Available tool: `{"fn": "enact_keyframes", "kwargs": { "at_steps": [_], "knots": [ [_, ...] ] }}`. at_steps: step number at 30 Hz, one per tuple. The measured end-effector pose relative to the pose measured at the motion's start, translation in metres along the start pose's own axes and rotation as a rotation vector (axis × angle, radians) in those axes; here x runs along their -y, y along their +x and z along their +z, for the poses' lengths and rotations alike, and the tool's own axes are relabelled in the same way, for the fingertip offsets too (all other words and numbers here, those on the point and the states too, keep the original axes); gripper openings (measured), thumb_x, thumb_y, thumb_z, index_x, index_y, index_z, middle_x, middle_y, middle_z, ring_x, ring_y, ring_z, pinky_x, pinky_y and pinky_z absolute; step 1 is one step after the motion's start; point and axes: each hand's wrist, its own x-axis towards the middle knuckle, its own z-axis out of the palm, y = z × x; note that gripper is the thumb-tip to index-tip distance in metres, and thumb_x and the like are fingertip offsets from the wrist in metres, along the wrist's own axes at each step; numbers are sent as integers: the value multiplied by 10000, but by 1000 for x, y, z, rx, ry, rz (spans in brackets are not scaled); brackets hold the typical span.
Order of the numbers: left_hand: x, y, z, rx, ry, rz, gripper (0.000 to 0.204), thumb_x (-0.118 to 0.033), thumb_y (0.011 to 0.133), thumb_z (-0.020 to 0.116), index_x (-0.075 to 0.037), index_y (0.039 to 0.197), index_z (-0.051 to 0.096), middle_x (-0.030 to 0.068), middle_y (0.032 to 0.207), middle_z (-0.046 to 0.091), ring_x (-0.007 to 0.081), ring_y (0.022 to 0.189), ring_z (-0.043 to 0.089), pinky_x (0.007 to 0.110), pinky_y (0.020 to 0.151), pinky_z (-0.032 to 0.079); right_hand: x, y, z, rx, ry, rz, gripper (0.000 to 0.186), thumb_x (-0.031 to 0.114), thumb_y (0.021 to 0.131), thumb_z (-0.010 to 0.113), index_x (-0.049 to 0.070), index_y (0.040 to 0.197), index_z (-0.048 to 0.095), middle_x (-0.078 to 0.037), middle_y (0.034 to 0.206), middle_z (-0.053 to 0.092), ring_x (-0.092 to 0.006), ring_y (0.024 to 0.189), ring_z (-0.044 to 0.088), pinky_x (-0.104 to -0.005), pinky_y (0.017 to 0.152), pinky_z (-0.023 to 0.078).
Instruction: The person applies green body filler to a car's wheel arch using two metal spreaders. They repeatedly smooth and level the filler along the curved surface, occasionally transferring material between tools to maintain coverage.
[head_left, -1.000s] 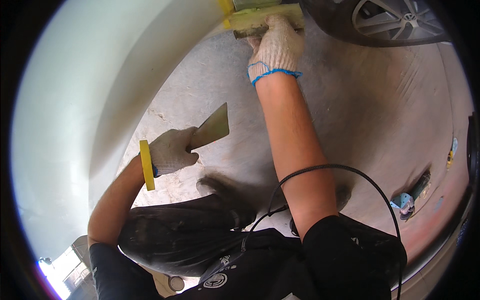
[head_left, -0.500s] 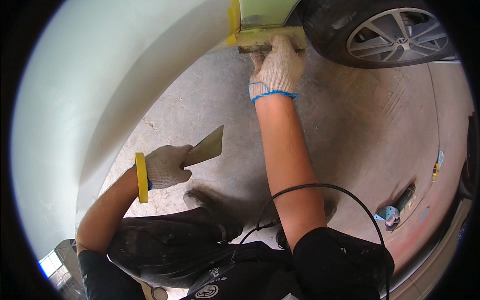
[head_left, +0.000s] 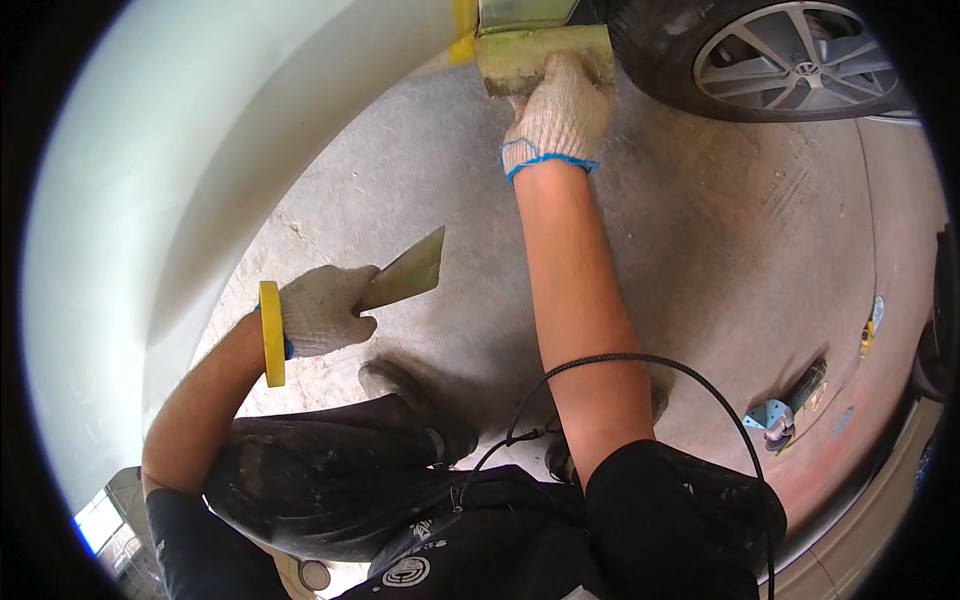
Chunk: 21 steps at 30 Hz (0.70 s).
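My right hand (head_left: pixel 562 108), in a white knit glove with a blue cuff edge, is closed on a wide, flat putty spreader (head_left: pixel 545 52) smeared yellowish green. The spreader is up against the lower end of a pale green car panel (head_left: pixel 520 12), where yellow masking tape (head_left: pixel 463 30) runs along the left. Lower left, my gloved left hand (head_left: pixel 322 310) grips a tapered putty knife (head_left: pixel 408 272) by its narrow end, with the broad end pointing up and right. A yellow tape roll (head_left: pixel 271 333) circles my left wrist.
Pale car bodywork (head_left: pixel 200 130) curves along the left. A tyre and alloy wheel (head_left: pixel 800 70) stand at the upper right. On the concrete floor (head_left: pixel 700 240) lie a sander-like power tool (head_left: pixel 785 410) and a small yellow tool (head_left: pixel 867 335). A black cable (head_left: pixel 690 372) crosses my right forearm.
The view has shifted, so nearly everything sits higher in it. The right-hand spreader has tilted to show more of its face. Both hands keep their hold.
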Motion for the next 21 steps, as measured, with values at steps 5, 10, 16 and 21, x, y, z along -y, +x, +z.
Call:
{"fn": "enact_keyframes", "kwargs": {
  "at_steps": [5, 10, 16, 21],
  "knots": [
    [0, -2, 0, -6, 3, 17, 403, -210, 764, 556, 20, 1094, 525, 228, 811, 633, 390, 797, 622, 454, 739, 480, 3, 1, 4, 12, -63, 42, 538, 7, 781, 525, 89, 1294, 385, -113, 1199, 501, -246, 1033, 552, -396, 784, 532],
    [4, 0, 3, -12, 36, 26, 457, -254, 782, 577, 28, 1139, 527, 213, 783, 638, 352, 766, 635, 429, 724, 492, -11, 8, 10, 19, -51, -101, 465, -41, 826, 469, -61, 1275, 349, -228, 1223, 492, -294, 1099, 549, -369, 972, 461],
    [5, 0, 5, -11, 21, 17, 468, -255, 774, 576, 36, 1137, 522, 219, 782, 635, 362, 771, 633, 433, 726, 490, -4, -3, 16, 57, 64, -94, 463, -32, 838, 461, -58, 1282, 330, -222, 1248, 472, -290, 1109, 542, -362, 979, 463],
    [-2, -2, 0, -18, 44, 23, 465, -257, 769, 573, 31, 1130, 525, 221, 786, 638, 363, 769, 634, 430, 730, 492, -10, 3, -6, -17, 35, -13, 432, 8, 858, 450, -51, 1273, 344, -196, 1202, 481, -259, 1047, 544, -350, 940, 468]
  ]
}}
